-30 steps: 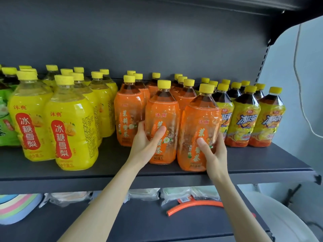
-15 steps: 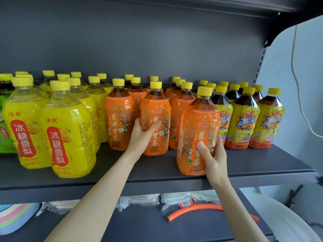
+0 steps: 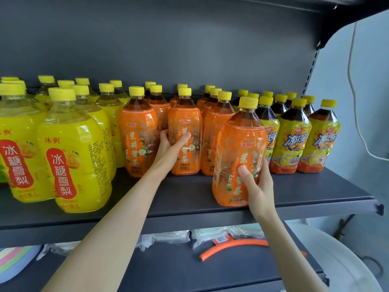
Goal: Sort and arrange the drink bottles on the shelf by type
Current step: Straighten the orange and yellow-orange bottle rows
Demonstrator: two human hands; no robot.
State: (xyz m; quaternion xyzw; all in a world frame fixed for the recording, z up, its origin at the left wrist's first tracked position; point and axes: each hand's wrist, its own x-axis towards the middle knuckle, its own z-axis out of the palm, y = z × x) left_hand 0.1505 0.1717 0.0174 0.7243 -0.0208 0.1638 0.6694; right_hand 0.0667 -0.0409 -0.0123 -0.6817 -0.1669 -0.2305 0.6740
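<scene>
Using curled fingers [image 3: 163, 135], a back bottle [image 3: 185, 121] is being gripped by the left hand [image 3: 168, 152] and a front bottle [image 3: 240, 140], near the shelf [image 3: 189, 192] edge, by the right hand [image 3: 260, 186].

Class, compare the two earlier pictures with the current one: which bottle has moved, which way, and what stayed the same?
The left hand pushed the middle orange tea bottle back along the shelf, into line with its orange neighbours, gripping it throughout. The right hand still holds the front orange tea bottle near the front edge. The yellow pear drinks and iced tea bottles stayed put.
</scene>
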